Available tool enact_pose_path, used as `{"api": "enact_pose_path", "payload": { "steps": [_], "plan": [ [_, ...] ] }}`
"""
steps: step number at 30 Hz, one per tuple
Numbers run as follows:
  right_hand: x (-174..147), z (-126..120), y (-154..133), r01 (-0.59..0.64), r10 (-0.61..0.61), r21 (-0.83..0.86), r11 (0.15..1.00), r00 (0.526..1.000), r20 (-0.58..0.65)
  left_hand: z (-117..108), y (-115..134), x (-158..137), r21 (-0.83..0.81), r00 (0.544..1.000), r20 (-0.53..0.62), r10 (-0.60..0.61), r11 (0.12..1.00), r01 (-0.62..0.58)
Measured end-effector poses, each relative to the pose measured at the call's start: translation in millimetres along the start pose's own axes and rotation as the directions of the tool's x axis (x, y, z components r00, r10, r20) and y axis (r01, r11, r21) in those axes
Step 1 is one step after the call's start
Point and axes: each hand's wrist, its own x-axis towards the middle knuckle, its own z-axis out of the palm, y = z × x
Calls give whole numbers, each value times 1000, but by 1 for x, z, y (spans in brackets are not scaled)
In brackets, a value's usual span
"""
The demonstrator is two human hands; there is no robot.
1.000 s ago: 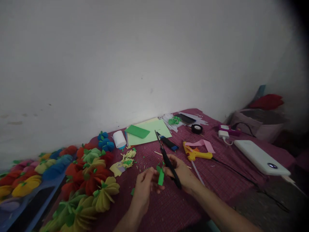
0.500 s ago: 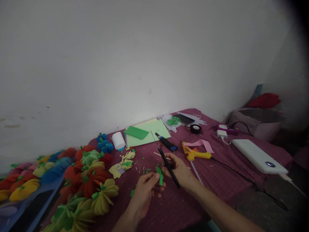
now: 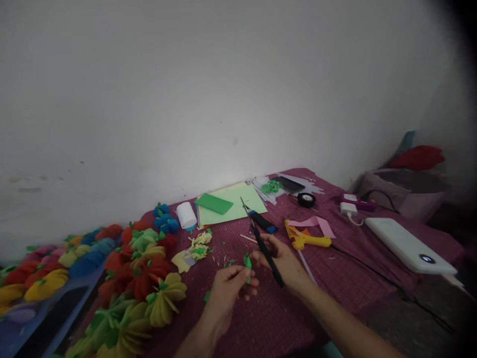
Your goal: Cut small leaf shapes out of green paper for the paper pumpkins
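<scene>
My left hand (image 3: 230,288) pinches a small, narrow green piece (image 3: 248,266), paper or foam sheet, between thumb and fingers. Its upper end sticks up past the thumb. Just to its right, my right hand (image 3: 281,263) is closed around a slim black-handled tool (image 3: 269,258) with a thin pointed metal end that slants up and away to the left. The exact kind of tool I cannot make out. Its tip is clear of the green piece. Green and pale yellow scraps (image 3: 200,246) lie beyond my left hand.
Bright pumpkin-like foam pieces (image 3: 149,273) crowd the left. Behind the hands are a white bottle (image 3: 186,215), pale green sheets (image 3: 246,199), a darker green sheet (image 3: 214,203) and a cutter (image 3: 264,222). A yellow glue gun (image 3: 307,240), tape measure (image 3: 306,199) and white power bank (image 3: 410,246) lie right.
The view has shifted slightly, moving everything a little to the right. The green piece has turned in my left fingers and shows less of its length. The black-handled tool stays in my right hand.
</scene>
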Motion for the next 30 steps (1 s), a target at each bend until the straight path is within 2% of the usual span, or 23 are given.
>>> {"api": "enact_pose_path", "payload": {
  "steps": [7,13,21,23,26,28,30],
  "plan": [
    [2,5,4,13,-10,-49,999,998,64,1,-1,0,58,1000,0,17,998,-17],
    [6,3,6,22,-17,-36,999,990,139,-4,0,2,201,984,-12,177,965,-171],
    [8,3,4,-1,9,-48,999,987,163,-2,1,1,292,988,21,152,944,-152],
    [7,3,1,0,5,-41,999,992,128,-4,0,2,247,990,7,139,959,-136],
    [3,2,-2,-11,11,0,1000,999,44,-7,-1,5,49,990,-77,120,992,-117],
    [-2,4,0,-8,8,32,999,1000,3,-9,0,8,-82,981,-147,130,986,-143],
    [-7,9,5,11,-10,61,998,1000,-8,-9,0,9,-135,970,-192,151,975,-179]
  ]
}}
